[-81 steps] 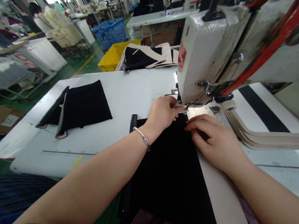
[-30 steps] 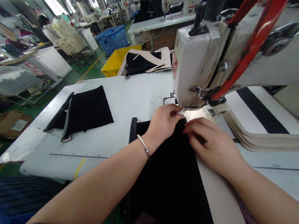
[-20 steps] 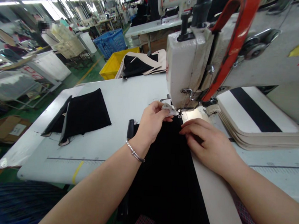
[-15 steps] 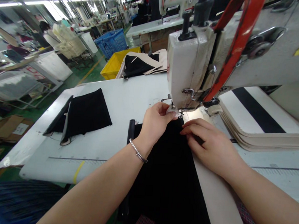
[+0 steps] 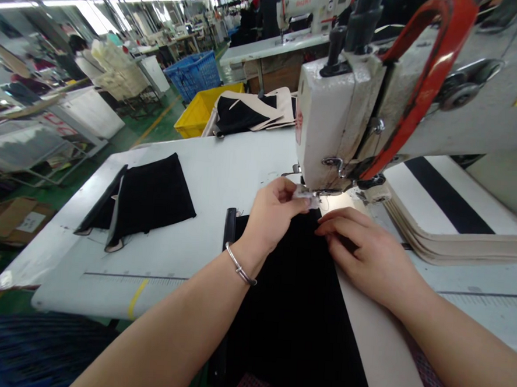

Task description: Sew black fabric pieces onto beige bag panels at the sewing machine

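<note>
At the sewing machine head, my left hand pinches a small whitish translucent piece between thumb and fingers, close beside the needle area. My right hand has its fingers bent together at the upper right edge of the black fabric, gripping it just below the needle. That fabric runs from the needle down to my lap, with a pale beige strip along its right side. A dark edging strip borders its left side. The fingertips partly hide the stitching spot.
A folded black fabric piece lies left on the white table. Stacked beige panels with a black stripe sit on the right. Beyond the table stand a yellow crate and a blue basket. People work in the background.
The view has shifted slightly, so the machine head appears further right. Both hands keep nearly the same place and grip; the whitish piece shows a little more beside the left fingers.
</note>
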Available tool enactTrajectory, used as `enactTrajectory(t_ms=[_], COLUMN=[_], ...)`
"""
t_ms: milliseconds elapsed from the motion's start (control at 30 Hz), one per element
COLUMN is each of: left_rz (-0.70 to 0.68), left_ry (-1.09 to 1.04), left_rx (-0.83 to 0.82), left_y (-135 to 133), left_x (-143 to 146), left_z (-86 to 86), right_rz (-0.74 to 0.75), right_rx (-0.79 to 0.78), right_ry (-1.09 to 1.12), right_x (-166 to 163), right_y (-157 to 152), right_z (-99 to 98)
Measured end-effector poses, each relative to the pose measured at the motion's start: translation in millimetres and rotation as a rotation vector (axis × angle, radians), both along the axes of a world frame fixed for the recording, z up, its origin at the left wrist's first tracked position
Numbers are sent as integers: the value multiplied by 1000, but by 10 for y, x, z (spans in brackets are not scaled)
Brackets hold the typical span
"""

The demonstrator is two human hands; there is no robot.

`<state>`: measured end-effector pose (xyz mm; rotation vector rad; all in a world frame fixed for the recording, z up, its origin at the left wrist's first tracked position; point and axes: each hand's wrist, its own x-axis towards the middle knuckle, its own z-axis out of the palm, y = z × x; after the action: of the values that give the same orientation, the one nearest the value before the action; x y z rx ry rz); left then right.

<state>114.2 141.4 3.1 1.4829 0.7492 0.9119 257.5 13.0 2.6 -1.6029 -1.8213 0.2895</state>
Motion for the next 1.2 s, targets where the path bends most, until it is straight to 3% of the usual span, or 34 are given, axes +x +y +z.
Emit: enactTrajectory(t_ms=[133,233,367,467,567,767,867,1000,1100,1200], left_rz=[227,151,19,43,92,-32,-22,-100,-93,11], left_ry=[80,133,41,-10,63,87,-29,-153,-203,-172], left_rx=[96,119,6,-34,65,57,-100,-334,-268,-190], left_y=[75,108,123,134,152,202,231,166,-65,-431], left_x=[-33,15,58,50,54,14,-120,-410,-654,-953], left_z=[-21,-65,-80,-66,-59,-43,49,338,558,654], right_rz=[12,3,4,8,6,10,18,43,57,55], right_rx=[7,4,-2,9,19,31,30,40,71,89], right_ry=[9,6,-5,0,1,10,31,50,34,-1], right_x=[7,6,-1,-3,-3,6,33,84,122,163], right_y=[-5,4,10,8,10,16,20,43,66,78], right_z=[14,15,15,13,9,2,-25,-94,-160,-220])
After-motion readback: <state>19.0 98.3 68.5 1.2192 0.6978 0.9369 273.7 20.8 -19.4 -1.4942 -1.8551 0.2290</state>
